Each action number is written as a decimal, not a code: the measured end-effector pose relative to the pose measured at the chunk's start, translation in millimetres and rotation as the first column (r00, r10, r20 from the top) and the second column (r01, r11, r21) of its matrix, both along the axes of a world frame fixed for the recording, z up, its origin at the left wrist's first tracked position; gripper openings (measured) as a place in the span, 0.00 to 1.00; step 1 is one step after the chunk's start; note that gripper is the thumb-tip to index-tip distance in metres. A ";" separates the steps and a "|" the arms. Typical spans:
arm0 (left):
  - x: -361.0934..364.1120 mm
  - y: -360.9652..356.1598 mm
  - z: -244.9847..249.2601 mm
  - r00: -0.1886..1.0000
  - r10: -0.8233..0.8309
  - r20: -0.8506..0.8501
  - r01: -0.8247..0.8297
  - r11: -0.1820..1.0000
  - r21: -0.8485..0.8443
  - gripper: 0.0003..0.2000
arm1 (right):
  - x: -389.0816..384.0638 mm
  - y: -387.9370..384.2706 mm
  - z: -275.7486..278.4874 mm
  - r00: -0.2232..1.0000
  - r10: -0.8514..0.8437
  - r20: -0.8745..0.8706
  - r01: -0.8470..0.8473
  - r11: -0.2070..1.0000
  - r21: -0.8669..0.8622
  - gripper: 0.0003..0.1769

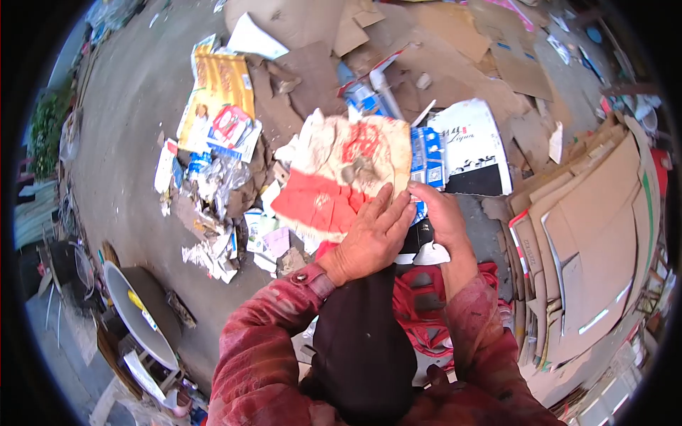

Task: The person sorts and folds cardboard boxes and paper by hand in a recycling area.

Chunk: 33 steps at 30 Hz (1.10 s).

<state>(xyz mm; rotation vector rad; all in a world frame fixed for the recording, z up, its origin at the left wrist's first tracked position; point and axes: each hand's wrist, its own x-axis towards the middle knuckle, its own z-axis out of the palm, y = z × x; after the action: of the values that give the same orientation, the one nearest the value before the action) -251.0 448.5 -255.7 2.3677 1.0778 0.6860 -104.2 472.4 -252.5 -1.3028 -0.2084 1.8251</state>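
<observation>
A dirty, flattened red-and-cream printed carton (341,170) is held out in front of me over a littered ground. My left hand (369,238) lies flat on its near edge, fingers spread over the red part. My right hand (437,213) grips the carton's right near corner, where a blue-and-white printed sheet (426,157) sits against it. Both arms wear red patterned sleeves. A dark cloth (362,341) hangs below my left wrist.
Flattened brown cardboard (597,234) is stacked at the right. More cardboard lies at the top (440,42). A yellow printed box (217,92) and torn paper scraps (213,206) litter the concrete at left. A round grey tub (138,312) stands lower left. A red crate (426,305) is beneath me.
</observation>
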 end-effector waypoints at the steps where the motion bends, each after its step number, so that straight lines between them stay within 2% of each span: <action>1: 1.8 -2.7 -2.0 0.999 -0.046 -0.023 0.046 0.999 0.015 0.25 | 4.6 -0.7 -2.9 0.997 0.019 0.079 -0.016 0.999 -0.040 0.13; 2: 3.1 -4.5 -3.4 0.995 -0.090 -0.048 0.092 0.995 0.028 0.26 | 8.5 -2.0 -3.5 0.987 0.041 0.155 -0.028 0.996 -0.084 0.13; 4: 4.3 -4.8 -4.7 0.987 -0.132 -0.086 0.136 0.990 0.040 0.25 | 12.8 -3.6 -5.8 0.990 0.017 0.139 -0.006 0.996 -0.084 0.11; 6: 7.8 -4.8 -4.6 0.974 -0.188 -0.124 0.194 0.980 0.035 0.23 | 19.3 -5.8 -13.9 0.995 0.094 0.034 -0.088 0.987 -0.134 0.11; 7: 10.4 -2.7 1.1 0.973 -0.203 -0.108 0.207 0.978 0.028 0.21 | 20.8 -5.9 -11.1 0.992 0.106 0.075 -0.093 0.982 -0.163 0.11; 12: 23.3 -5.0 45.6 0.944 -0.274 -0.184 0.302 0.941 0.152 0.20 | 40.9 -21.5 21.8 0.990 0.002 0.144 0.001 1.000 -0.027 0.10; 14: 33.5 -4.9 72.8 0.924 -0.318 -0.214 0.360 0.912 0.197 0.19 | 53.3 -29.7 46.2 0.961 -0.016 0.276 0.009 1.000 0.025 0.10; 15: 40.9 -7.8 89.4 0.915 -0.341 -0.216 0.387 0.895 0.223 0.19 | 62.0 -36.8 60.1 0.958 -0.053 0.283 0.040 0.998 0.051 0.10; 17: 58.1 -14.8 126.2 0.896 -0.390 -0.213 0.433 0.874 0.219 0.19 | 83.2 -51.0 90.9 0.938 -0.136 0.320 0.082 0.981 0.179 0.11; 20: 86.0 -31.2 175.7 0.838 -0.515 -0.181 0.545 0.811 0.214 0.21 | 122.5 -84.5 151.0 0.918 -0.224 0.327 0.153 0.962 0.228 0.11; 22: 92.8 -41.3 205.3 0.777 -0.609 -0.159 0.629 0.743 0.228 0.23 | 150.9 -109.7 170.9 0.837 -0.280 0.469 0.144 0.942 0.304 0.13; 25: 117.0 -64.0 259.1 0.768 -0.637 -0.071 0.619 0.707 0.344 0.23 | 213.0 -174.6 220.3 0.735 -0.489 0.470 0.257 0.842 0.475 0.14; 26: 124.2 -68.8 267.5 0.725 -0.684 -0.084 0.665 0.661 0.348 0.23 | 233.9 -201.8 233.8 0.697 -0.564 0.443 0.301 0.791 0.533 0.13; 28: 136.7 -66.2 273.2 0.759 -0.651 0.008 0.600 0.704 0.381 0.22 | 258.3 -248.9 257.2 0.625 -0.692 0.361 0.479 0.706 0.522 0.13; 29: 145.1 -75.8 274.1 0.726 -0.688 0.002 0.635 0.670 0.385 0.22 | 271.2 -282.3 262.3 0.602 -0.742 0.295 0.537 0.650 0.538 0.14; 30: 154.1 -81.0 270.0 0.738 -0.674 -0.007 0.631 0.687 0.360 0.21 | 283.0 -311.0 262.5 0.580 -0.782 0.227 0.586 0.594 0.551 0.14; 31: 162.8 -87.7 268.5 0.754 -0.657 -0.017 0.624 0.706 0.335 0.21 | 287.8 -337.4 260.7 0.551 -0.805 0.221 0.609 0.569 0.553 0.14; 33: 178.6 -104.0 270.2 0.712 -0.699 -0.068 0.682 0.666 0.300 0.20 | 289.0 -386.1 251.9 0.391 -0.883 0.258 0.694 0.467 0.547 0.14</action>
<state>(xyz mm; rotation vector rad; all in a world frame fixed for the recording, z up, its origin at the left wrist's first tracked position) -72.5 344.5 14.5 2.7127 -0.0350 0.6360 184.8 86.3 -0.5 -1.2609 -0.1291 0.5080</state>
